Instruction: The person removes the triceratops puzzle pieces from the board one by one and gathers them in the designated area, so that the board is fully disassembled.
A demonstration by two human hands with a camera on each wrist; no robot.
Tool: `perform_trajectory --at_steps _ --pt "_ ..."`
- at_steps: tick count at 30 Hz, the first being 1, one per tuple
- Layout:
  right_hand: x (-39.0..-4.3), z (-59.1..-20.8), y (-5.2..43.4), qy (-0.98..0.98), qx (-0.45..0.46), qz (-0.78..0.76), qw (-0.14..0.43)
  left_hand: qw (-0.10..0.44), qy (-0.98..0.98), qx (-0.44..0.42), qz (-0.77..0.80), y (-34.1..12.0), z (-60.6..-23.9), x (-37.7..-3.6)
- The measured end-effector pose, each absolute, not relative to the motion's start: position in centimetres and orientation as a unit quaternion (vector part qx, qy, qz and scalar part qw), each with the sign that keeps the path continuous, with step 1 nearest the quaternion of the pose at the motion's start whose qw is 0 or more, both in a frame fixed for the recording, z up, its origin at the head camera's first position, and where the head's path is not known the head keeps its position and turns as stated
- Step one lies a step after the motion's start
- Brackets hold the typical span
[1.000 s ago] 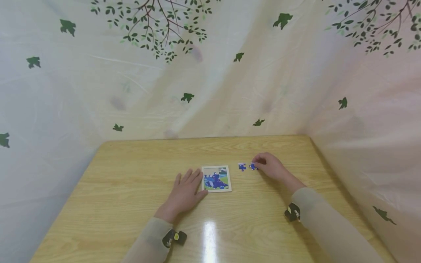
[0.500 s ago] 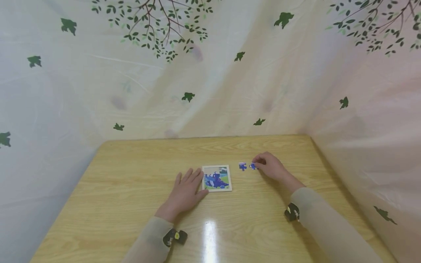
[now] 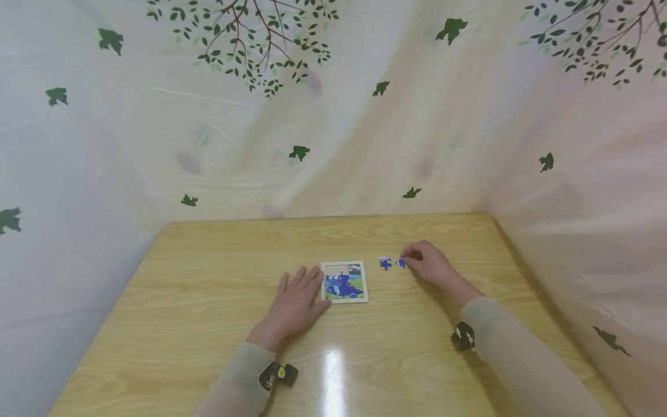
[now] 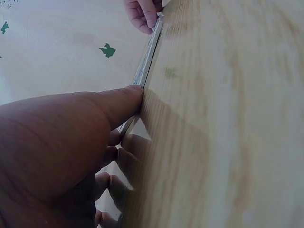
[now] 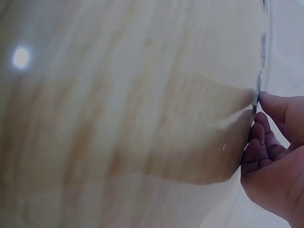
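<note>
**Right hand pinching a loose puzzle piece, left hand bracing the puzzle board**

Loose piece (image 3: 400,263) is lying on the table (image 3: 208,278), right of centre, mid-depth. Blue print on it. Right hand (image 3: 427,263) is closing thumb and curled fingers on its right edge; right wrist view is showing the thumb (image 5: 280,107) and fingertips meeting on the thin edge of the piece (image 5: 257,97), the piece sitting flat on the wood. Can't tell if it's lifted at all.

Second piece (image 3: 385,264), also blue, is sitting just left of the first, apart from it, nobody touching it. It's lying between the pinched piece and the board.

Board (image 3: 344,282) is lying flat near table centre, left of both pieces: pale frame, blue figure on green and sky. Can't tell from the head view which slots are unfilled.

Left hand (image 3: 293,307) is resting palm-down on the table, fingers straight and spread, holding nothing. Its thumb is pressing against the board's left edge; left wrist view is showing the thumb tip (image 4: 128,97) touching the board's rim (image 4: 147,61), with the right hand's fingers (image 4: 142,14) at the far end.

Both sleeves are beige, each with a small black wrist camera (image 3: 278,375). Curtain (image 3: 333,116) with green leaf print is hanging behind and to both sides of the table. A light glare is showing on the near tabletop.
</note>
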State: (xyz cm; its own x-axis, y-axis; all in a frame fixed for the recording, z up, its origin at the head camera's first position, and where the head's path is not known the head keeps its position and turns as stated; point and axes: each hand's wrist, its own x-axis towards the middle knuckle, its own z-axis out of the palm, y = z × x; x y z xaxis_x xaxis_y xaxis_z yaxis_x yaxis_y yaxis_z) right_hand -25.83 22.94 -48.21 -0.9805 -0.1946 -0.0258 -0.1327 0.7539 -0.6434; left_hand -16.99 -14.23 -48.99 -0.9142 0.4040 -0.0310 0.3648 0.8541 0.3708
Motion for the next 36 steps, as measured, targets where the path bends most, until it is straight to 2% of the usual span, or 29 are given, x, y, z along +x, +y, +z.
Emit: perform_trajectory --at_steps 11,22,36 --pt "-25.8 -46.8 22.2 0.931 -0.056 -0.358 0.037 0.054 0.961 0.201 0.181 -14.2 -49.1 -17.2" --pt "-24.8 -45.4 19.0 0.921 -0.111 -0.373 0.015 0.056 0.962 0.198 0.181 -14.2 -49.0 -17.1" --pt "-23.7 -45.0 15.1 0.909 -0.132 -0.394 0.038 0.055 0.96 0.201 0.187 -14.2 -49.1 -17.0"
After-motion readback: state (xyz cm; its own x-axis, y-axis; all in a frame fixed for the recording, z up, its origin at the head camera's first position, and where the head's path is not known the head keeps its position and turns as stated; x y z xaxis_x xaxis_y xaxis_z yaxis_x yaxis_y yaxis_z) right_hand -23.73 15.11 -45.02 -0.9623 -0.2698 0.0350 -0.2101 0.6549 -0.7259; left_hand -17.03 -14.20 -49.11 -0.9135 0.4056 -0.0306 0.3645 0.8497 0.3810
